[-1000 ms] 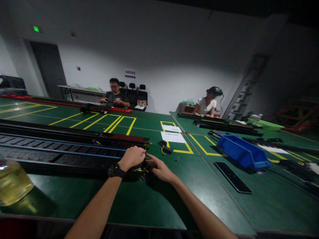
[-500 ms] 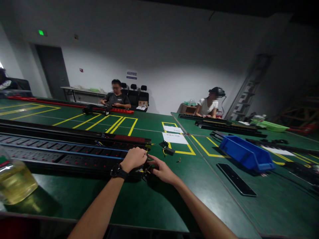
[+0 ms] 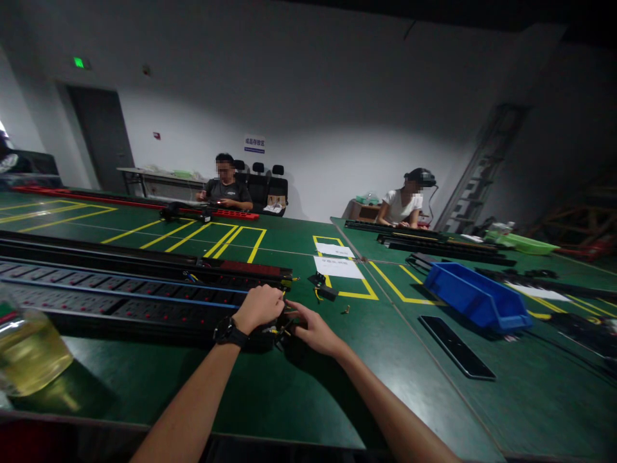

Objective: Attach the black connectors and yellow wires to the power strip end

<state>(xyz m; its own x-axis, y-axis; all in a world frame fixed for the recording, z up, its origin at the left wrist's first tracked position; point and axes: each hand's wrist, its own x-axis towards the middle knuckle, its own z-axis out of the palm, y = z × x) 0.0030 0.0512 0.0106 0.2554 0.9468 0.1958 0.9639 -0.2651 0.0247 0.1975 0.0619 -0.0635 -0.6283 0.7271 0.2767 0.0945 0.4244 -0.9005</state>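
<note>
Together, left hand [image 3: 260, 307] fisted and right hand [image 3: 313, 329] pinching grip thin yellow wires [image 3: 281, 330] ending the long black ribbed power strip [image 3: 120, 301].

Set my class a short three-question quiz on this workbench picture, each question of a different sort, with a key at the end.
1. True or false: the left hand is curled closed at the end of the long black power strip.
2. Which lies nearest the blue bin? A the flat black panel; B the bottle of yellow liquid; C the white sheets.
3. Fill in: the left wrist wears a black ____.

Key
1. True.
2. A.
3. Watch. The right hand rests beside the left, fingers on the small wired parts at the strip's end.
</note>
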